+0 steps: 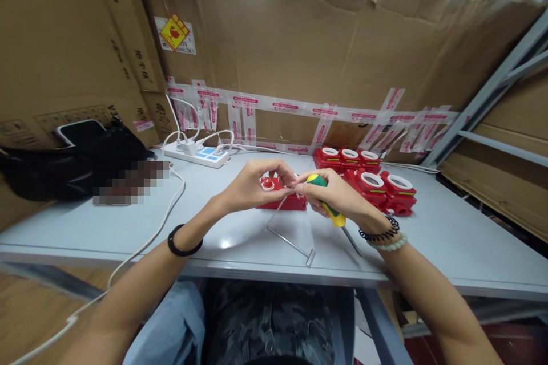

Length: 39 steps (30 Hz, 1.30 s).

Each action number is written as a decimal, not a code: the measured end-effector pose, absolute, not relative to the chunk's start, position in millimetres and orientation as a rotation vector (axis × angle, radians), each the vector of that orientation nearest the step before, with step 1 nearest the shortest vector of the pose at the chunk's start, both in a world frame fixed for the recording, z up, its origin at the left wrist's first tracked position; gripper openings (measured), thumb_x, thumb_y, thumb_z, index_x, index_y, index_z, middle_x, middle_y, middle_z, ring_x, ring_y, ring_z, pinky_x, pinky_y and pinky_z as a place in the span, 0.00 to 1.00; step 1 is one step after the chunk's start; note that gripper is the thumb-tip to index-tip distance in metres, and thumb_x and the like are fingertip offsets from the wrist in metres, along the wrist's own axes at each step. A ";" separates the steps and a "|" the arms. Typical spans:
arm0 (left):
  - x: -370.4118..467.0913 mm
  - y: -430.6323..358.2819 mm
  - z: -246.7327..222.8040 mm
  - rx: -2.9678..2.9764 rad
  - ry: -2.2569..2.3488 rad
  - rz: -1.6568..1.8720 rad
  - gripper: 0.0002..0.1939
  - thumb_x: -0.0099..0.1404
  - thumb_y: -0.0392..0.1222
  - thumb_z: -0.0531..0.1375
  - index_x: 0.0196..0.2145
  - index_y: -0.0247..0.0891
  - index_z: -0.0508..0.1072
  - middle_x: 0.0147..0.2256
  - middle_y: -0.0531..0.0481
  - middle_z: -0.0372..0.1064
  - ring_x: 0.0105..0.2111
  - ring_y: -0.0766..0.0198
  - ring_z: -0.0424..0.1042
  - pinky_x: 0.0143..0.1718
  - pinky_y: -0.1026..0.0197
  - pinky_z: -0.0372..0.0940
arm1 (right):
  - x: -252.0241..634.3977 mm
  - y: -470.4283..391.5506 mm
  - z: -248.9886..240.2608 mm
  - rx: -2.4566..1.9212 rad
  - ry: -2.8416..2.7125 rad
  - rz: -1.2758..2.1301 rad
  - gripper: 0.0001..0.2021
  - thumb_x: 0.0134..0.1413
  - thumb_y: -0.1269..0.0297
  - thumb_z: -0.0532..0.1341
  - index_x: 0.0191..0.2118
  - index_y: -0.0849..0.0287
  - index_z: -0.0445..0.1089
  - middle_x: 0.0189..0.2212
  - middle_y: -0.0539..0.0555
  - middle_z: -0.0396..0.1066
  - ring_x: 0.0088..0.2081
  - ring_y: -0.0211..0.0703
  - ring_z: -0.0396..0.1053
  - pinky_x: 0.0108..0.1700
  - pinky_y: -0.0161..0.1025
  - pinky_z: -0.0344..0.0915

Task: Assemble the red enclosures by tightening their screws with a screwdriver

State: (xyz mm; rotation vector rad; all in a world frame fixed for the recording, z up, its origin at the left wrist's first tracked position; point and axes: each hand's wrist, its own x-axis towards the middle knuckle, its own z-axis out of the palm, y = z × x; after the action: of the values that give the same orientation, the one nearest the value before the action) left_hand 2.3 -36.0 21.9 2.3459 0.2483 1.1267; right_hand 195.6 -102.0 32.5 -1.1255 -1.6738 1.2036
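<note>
Tall cardboard sheet (pixel 278 51) behind the bench, its lower part crossed by printed tape; pale table (pixel 240 248) in front of it; at its back left a white power strip (pixel 216 157) with plugs in it, and further left a black bag (pixel 85 159); a white cable (pixel 173 205) runs down to the near edge. Your left hand (pixel 254 185) arches in front of and over a red housing (pixel 278 204), which sits on the table near the middle, partly hidden by your fingers; your left thumb and index finger curve round a gap, their tips brought close together; whether they pinch anything small, cannot tell. Your right hand (pixel 338 191) meets those tips with its own thumb and forefinger, and its remaining fingers curl round a green-and-yellow screwdriver (pixel 317 181), shaft slanting down towards the near right; what lies between the two sets of fingertips is too small to tell. Below your hands, a metal T-shaped tool (pixel 295 246), crossbar nearest you; to the right, red units (pixel 372 185) with white rings on top, grouped together.
</note>
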 end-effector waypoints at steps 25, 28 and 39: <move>5.0 -38.4 20.8 2.461 0.221 1.354 0.06 0.59 0.34 0.60 0.36 0.36 0.70 0.31 0.51 0.74 0.29 0.69 0.72 0.32 0.65 0.64 | 193.8 -102.9 29.8 -1.156 -1.701 1.035 0.10 0.51 0.59 0.62 0.33 0.61 0.72 0.11 0.42 0.59 0.12 0.29 0.55 0.15 0.29 0.52; 5.4 -36.8 19.2 2.451 0.249 1.331 0.09 0.59 0.34 0.60 0.40 0.36 0.69 0.30 0.52 0.73 0.29 0.68 0.71 0.31 0.65 0.63 | 192.4 -104.4 30.4 -1.209 -1.731 0.945 0.09 0.51 0.59 0.61 0.30 0.61 0.71 0.10 0.42 0.59 0.12 0.29 0.54 0.16 0.30 0.52; 3.7 -39.4 20.8 2.423 0.292 1.233 0.16 0.60 0.36 0.60 0.46 0.36 0.65 0.31 0.51 0.73 0.31 0.67 0.71 0.33 0.64 0.62 | 188.4 -105.3 36.3 -1.176 -1.646 1.001 0.06 0.48 0.64 0.59 0.25 0.60 0.68 0.10 0.42 0.58 0.11 0.29 0.54 0.14 0.29 0.52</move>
State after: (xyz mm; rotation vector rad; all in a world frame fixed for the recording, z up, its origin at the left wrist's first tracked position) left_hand 3.7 -39.4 20.8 2.4225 0.2925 1.2328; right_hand 188.4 -105.3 36.3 -1.1761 -1.6462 1.0008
